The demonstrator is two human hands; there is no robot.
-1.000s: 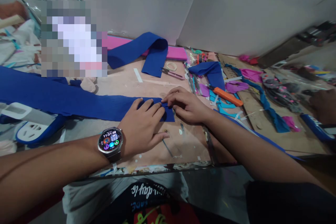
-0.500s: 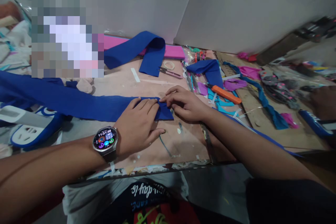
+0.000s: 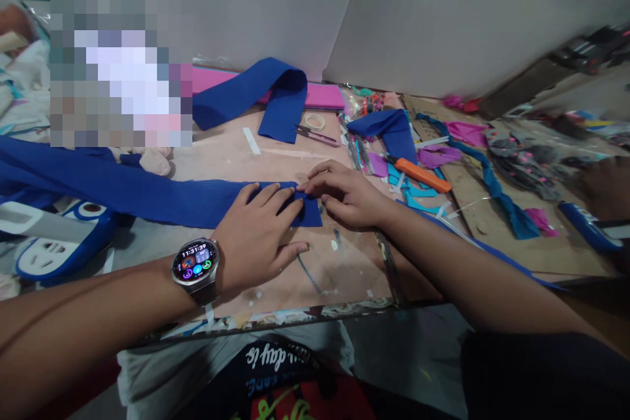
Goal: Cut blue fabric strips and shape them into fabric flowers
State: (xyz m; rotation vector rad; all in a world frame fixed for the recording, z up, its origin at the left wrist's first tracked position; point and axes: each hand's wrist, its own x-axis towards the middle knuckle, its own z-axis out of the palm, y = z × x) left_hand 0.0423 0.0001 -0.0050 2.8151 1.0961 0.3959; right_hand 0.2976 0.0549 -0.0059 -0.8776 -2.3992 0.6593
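Note:
A long blue cloth strip point(image 3: 172, 200) runs from the left edge to the middle of the table. Flat on it, near its right end, lies my left hand point(image 3: 260, 230), fingers spread, with a watch point(image 3: 195, 262) on the wrist. My right hand point(image 3: 344, 193) is at the strip's right end with thumb and fingers curled, the fingertips pressed together on the cloth's upper edge. Behind them, a second blue strip point(image 3: 283, 85) arches over a pink slab point(image 3: 327, 96).
Tweezers point(image 3: 317, 136) and a tape roll point(image 3: 315, 121) lie behind my hands. To the right are an orange cutter point(image 3: 418, 174), cloth scraps and a cardboard sheet point(image 3: 492, 236). A power strip point(image 3: 63, 249) sits at the left. Another person's hand point(image 3: 608, 187) shows at the right edge.
The fingers of my left hand have spread a little more on the cloth. My right hand stays at the strip's end. The view has shifted slightly.

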